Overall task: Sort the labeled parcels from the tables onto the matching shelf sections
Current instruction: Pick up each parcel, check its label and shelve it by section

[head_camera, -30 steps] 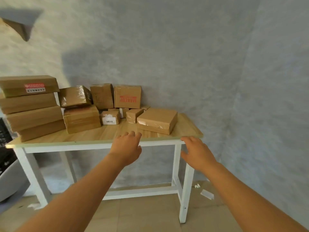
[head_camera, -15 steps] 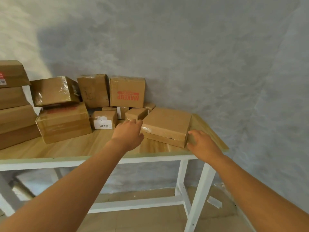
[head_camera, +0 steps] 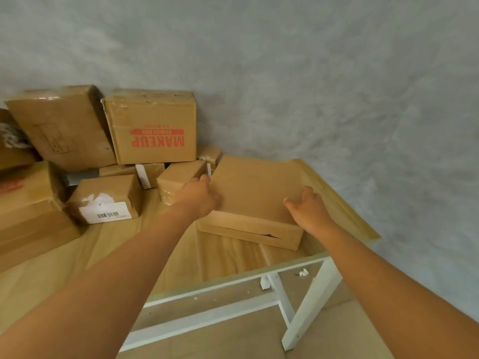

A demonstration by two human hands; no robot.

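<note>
1. Brown cardboard, flat parcel (head_camera: 255, 193), lies on the wooden table (head_camera: 228, 257) near its right end, set at a slant to the table edge.
2. Left hand (head_camera: 199, 196) is pressed against the flat parcel's left side, fingers curled round its far-left corner.
3. Right hand (head_camera: 308, 208) sits on the parcel's near-right corner, thumb on the top face; fingers go over the right edge, so both hands have it between them. Whether it is lifted clear of the table I cannot tell; the near edge looks slightly raised.
4. Small taped box (head_camera: 178, 181) just left of the left hand, touching or nearly so.
5. Barcode-labelled box (head_camera: 106, 199) further left, white label facing near.
6. Box printed MAKEUP (head_camera: 153, 126), lettering upside down, stands at the far side against the grey wall (head_camera: 311, 86).
7. White table frame (head_camera: 305, 307) shows below the near edge.
</note>
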